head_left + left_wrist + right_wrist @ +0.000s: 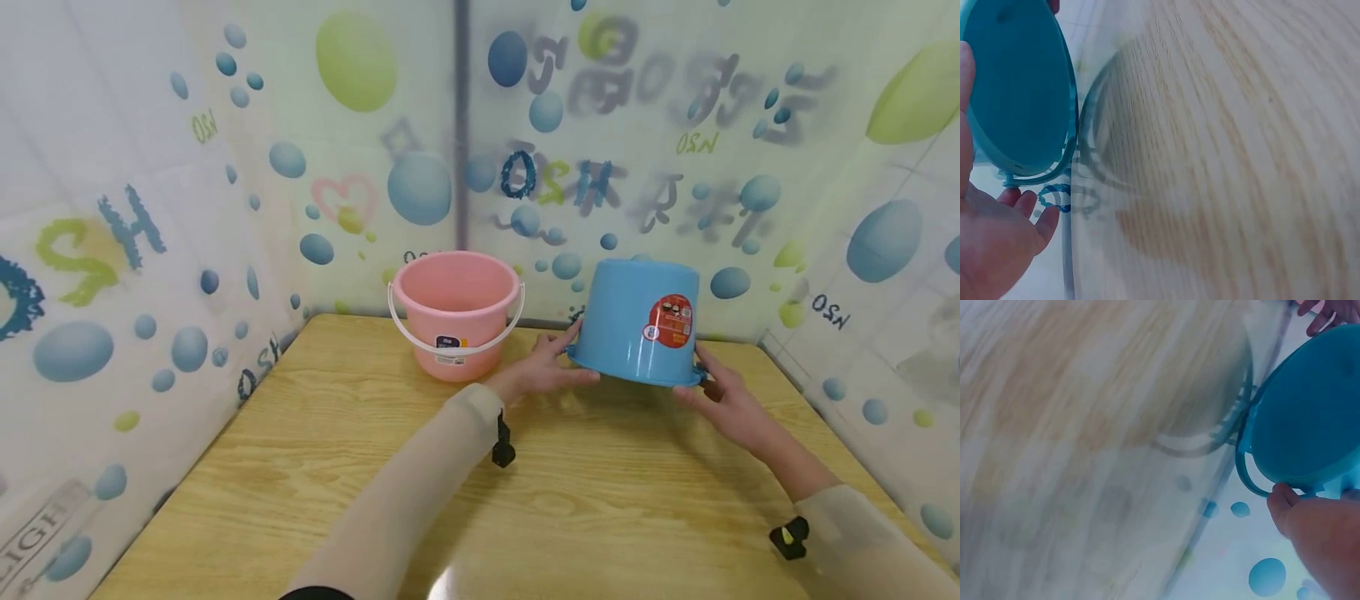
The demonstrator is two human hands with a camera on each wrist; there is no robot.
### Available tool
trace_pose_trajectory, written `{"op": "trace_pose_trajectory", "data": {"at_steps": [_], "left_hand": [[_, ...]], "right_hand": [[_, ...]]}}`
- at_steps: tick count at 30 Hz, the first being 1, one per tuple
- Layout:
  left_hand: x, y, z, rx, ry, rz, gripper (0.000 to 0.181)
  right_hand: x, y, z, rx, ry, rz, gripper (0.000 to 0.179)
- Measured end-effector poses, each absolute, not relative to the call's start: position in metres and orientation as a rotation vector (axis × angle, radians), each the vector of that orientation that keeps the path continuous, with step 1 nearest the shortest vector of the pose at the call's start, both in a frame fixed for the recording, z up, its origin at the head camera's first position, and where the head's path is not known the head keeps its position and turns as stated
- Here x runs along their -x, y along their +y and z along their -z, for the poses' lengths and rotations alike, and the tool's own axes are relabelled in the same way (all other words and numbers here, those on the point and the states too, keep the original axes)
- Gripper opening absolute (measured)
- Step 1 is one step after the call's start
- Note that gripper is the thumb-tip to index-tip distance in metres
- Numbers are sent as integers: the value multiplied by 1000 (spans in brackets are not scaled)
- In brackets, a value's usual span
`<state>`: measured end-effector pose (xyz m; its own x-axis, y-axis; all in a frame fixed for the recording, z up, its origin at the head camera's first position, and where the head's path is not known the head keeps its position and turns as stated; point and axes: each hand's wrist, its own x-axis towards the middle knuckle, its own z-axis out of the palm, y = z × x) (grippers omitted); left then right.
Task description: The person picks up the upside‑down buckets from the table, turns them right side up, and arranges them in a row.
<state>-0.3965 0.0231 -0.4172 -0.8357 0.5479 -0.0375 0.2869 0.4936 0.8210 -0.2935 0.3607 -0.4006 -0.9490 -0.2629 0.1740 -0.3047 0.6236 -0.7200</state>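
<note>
A wood-grained desk [360, 467] spreads beneath everything, and above its far right part the smooth blue plastic bucket [622, 321] is held upside down and somewhat tilted, its base uppermost; whether its lower edge touches the desk is hard to tell. It looks thin-walled and stiff, so it should be light for its bulk and hardly fragile, though the glossy, tapering wall would probably slip under flat palms. The rim, with its projecting lip at the two handle mounts, seems the surest place to take hold, one hand on each side. The wrist views look into its mouth, where only bare blue wall shows, so it appears to hold nothing. To its left, the round pink plastic bucket [480, 325] stands upright near the desk's back edge; its visible inner wall is bare, but its floor is hidden. The left hand [545, 369] has thumb and fingers parted across the blue rim, pinching it; the right hand [731, 404] pinches the opposite side by the handle mount. The thin blue plastic handle [1242, 472] hangs along the rim, and the curved white plastic handle [408, 336] droops across the pink front. Smallest is the red oval paper-like label [672, 321] on the blue wall.
</note>
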Motion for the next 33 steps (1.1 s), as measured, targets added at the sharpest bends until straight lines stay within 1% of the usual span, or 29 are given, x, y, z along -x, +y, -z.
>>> {"op": "trace_pose_trajectory", "data": {"at_steps": [7, 13, 25, 30, 33], "left_hand": [[393, 18, 410, -679, 2399, -1312, 95], [386, 16, 399, -753, 2437, -1348, 88], [382, 7, 381, -917, 2316, -1579, 86], [378, 7, 373, -917, 2317, -1603, 86], [377, 6, 370, -890, 2331, -1607, 86]], "right_hand": [[291, 361, 395, -489, -2774, -1286, 85], [287, 360, 391, -438, -2782, -1249, 78], [279, 350, 382, -419, -2730, -1156, 68], [278, 346, 377, -372, -2736, -1128, 68], [277, 344, 375, -399, -2699, -1117, 66]]}}
